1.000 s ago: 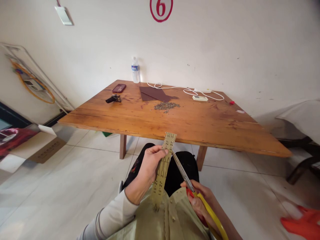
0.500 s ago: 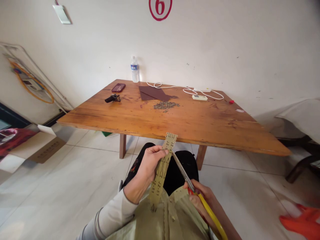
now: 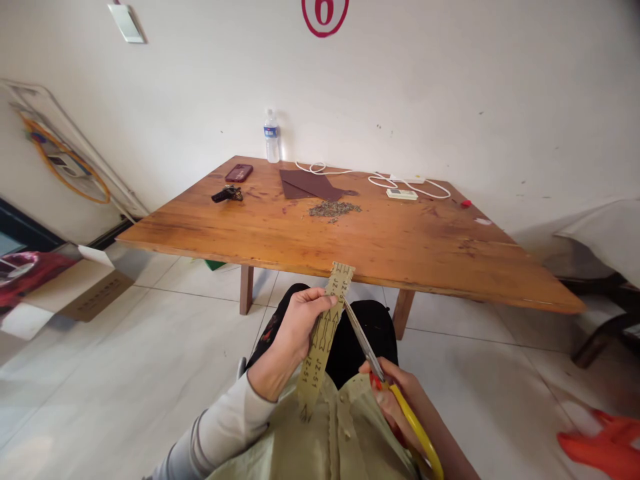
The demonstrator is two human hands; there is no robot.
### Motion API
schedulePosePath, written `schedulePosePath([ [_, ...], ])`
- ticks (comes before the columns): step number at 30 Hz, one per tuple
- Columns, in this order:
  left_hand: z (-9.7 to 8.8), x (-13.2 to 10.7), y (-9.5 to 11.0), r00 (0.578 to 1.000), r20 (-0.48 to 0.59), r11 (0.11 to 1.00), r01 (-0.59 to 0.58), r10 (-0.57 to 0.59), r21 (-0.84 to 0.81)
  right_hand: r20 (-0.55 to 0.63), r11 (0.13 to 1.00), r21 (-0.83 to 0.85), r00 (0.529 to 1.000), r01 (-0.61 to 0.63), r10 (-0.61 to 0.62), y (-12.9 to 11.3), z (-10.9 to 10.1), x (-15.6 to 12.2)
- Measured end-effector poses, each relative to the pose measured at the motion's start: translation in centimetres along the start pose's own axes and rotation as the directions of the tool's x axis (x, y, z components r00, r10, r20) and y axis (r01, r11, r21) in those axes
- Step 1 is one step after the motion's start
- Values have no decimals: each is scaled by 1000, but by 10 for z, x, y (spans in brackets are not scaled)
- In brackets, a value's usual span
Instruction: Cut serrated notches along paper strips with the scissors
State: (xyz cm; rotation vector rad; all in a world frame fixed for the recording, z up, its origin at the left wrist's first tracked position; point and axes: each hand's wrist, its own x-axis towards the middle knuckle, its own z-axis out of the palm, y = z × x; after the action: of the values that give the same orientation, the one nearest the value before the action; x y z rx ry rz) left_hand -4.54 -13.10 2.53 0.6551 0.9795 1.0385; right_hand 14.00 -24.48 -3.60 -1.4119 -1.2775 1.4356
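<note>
1. Your left hand (image 3: 295,327) pinches the tan printed strip (image 3: 325,335) upright over the pale lap cloth (image 3: 320,448); grip it firmly.
2. Your right hand (image 3: 407,395) wraps the yellow-handled scissors (image 3: 363,341); meet the strip's right edge squarely, blades clear of your thumb.

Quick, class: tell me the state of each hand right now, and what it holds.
Left hand: closed on the tan printed strip.
Right hand: closed on the yellow-handled scissors, blade tip at the strip.
</note>
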Motion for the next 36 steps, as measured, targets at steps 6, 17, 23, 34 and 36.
schedulePosePath([
  [6,6,-2,-1,997,-39,997,-73,72,-31,10,998,61,1000,28,-28,1,13,-5],
  [17,7,0,-7,994,-58,994,-98,95,-49,-22,993,110,999,37,-34,4,26,-3],
  [23,9,-1,-5,995,-61,996,-84,82,-42,-34,996,76,998,47,-45,9,24,-1],
  [34,10,4,-5,998,-37,994,-56,52,-96,-45,993,115,999,-5,10,6,20,4],
  [36,13,18,-2,996,-20,994,-85,84,-68,-68,989,147,998,-5,15,-4,17,14],
])
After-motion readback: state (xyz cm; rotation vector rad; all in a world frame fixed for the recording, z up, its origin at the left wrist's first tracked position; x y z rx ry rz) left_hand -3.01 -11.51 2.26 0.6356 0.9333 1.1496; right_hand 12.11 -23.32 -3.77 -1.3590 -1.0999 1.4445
